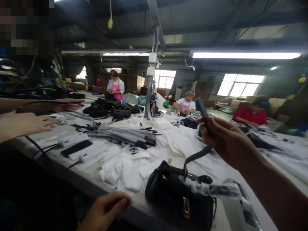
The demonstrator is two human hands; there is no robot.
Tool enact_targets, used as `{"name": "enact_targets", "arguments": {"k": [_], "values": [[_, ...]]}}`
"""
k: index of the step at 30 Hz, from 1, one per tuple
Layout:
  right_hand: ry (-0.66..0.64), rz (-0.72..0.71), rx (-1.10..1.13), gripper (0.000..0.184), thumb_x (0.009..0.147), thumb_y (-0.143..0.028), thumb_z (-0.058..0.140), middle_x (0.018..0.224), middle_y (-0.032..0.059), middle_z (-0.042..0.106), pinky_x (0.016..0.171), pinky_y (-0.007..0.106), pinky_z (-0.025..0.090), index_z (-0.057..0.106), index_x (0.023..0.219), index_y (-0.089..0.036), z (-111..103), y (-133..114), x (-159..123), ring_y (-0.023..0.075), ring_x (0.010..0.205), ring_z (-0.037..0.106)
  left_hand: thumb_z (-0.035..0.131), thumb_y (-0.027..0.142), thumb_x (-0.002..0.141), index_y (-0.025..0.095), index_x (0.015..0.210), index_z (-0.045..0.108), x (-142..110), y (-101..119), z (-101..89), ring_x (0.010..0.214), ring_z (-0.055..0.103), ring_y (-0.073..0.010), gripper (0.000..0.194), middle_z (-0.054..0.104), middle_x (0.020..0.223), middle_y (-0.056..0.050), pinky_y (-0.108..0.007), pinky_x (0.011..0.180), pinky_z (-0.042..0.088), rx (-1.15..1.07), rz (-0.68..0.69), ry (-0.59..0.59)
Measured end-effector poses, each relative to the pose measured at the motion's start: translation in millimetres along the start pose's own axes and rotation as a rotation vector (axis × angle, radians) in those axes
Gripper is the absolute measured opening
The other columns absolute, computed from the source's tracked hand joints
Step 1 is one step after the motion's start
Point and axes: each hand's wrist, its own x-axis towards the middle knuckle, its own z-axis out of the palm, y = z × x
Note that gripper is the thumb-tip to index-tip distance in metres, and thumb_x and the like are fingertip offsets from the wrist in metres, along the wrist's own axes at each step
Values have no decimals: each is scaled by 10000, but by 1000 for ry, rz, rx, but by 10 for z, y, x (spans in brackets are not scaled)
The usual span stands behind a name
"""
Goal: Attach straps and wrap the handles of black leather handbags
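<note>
A black handbag [178, 195] with a gold clasp stands near the table's front edge. My right hand [223, 138] is raised above it, fingers pinched on a black strap [196, 156] that rises from the bag's top. The strap's flat end sticks up past my fingers. Clear plastic film [211, 189] wraps a handle section lying across the bag's right side. Lower down, my left hand [107, 210] is beside the bag at the table edge, apart from it. Its fingers are curled in and slightly blurred, with nothing visible in them.
White tissue sheets [130, 166] lie left of the bag. Behind them are bundled, wrapped straps [120, 134], a black phone [76, 148] and white corded devices [73, 140]. A co-worker's hands [43, 123] reach in at left. Black bags [110, 109] are piled near a post [149, 93].
</note>
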Motion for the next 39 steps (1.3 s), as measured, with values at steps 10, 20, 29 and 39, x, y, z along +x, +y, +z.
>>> {"name": "enact_targets", "arguments": {"k": [10,20,29,39], "values": [[-227,319,-558,436,839,-582,569,545,-31,498,401,220,230,653,700,-177,48,574,-362,71,422,333,758,353,766,256,1097,729,1149,789,736,940,637,-266,347,756,1025,-58,-332,844,455,465,622,-268],[-259,458,-949,426,850,-531,452,600,7,622,544,251,370,666,718,-187,41,1172,-601,174,601,569,846,254,632,200,973,786,1251,674,650,755,645,-174,350,768,851,-27,-223,689,460,15,432,-362],[-181,469,-939,304,816,-369,511,510,-23,535,480,222,305,598,600,-174,135,1181,-538,114,505,482,807,195,656,134,969,758,1106,463,880,794,664,-193,322,766,917,-81,-268,745,496,-241,292,-196],[-310,616,-893,342,836,-380,502,421,-26,491,373,203,243,589,577,-174,185,1169,-429,89,384,409,827,166,622,166,859,780,988,495,929,715,628,-163,242,750,776,-36,-233,668,461,-256,299,-103]]}}
